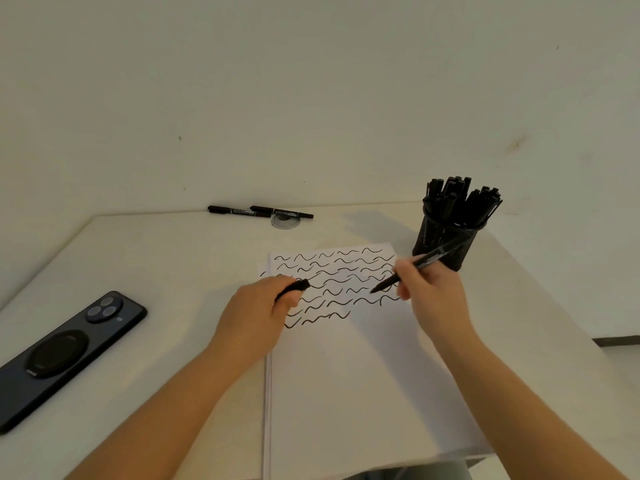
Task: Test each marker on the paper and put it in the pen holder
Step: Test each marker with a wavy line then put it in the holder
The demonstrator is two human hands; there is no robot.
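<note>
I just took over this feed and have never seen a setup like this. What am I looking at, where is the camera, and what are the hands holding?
There is no machine: one camera worn on a person's head looks down at their bare hands over a white table. The right hand holds an uncapped black marker, tip just above the paper, which carries rows of test squiggles. The left hand holds what looks like its cap. A mesh pen holder full of markers stands behind. Two more markers lie by the wall, and a phone lies at the left.

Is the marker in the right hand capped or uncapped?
Uncapped. The marker in the right hand shows a bare tip over the paper; the left hand holds the cap.
</note>
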